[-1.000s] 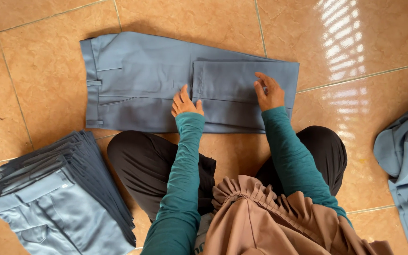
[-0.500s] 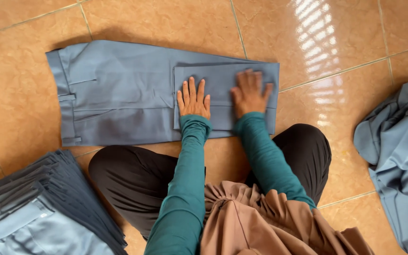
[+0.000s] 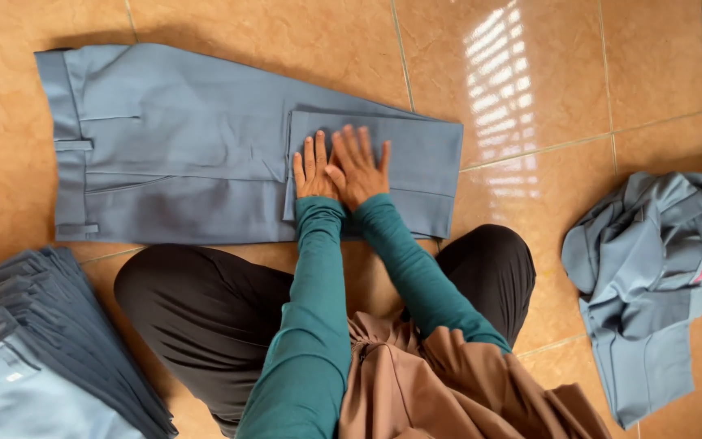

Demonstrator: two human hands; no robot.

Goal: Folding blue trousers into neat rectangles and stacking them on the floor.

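Under both hands (image 3: 343,167), trousers (image 3: 205,154) lengthwise left-right

Bare tile floor (image 3: 546,65) open above and right of folded blue-grey trousers (image 3: 188,146); free passage there. Left hand (image 3: 314,169) and right hand (image 3: 359,165) flat, side by side on folded leg end, thumbs touching. Stack of folded trousers (image 3: 34,341) blocks lower left. Crumpled heap of blue-grey garments (image 3: 652,276) blocks right edge. Own knees close off near side; narrow tile strip between right knee and heap.
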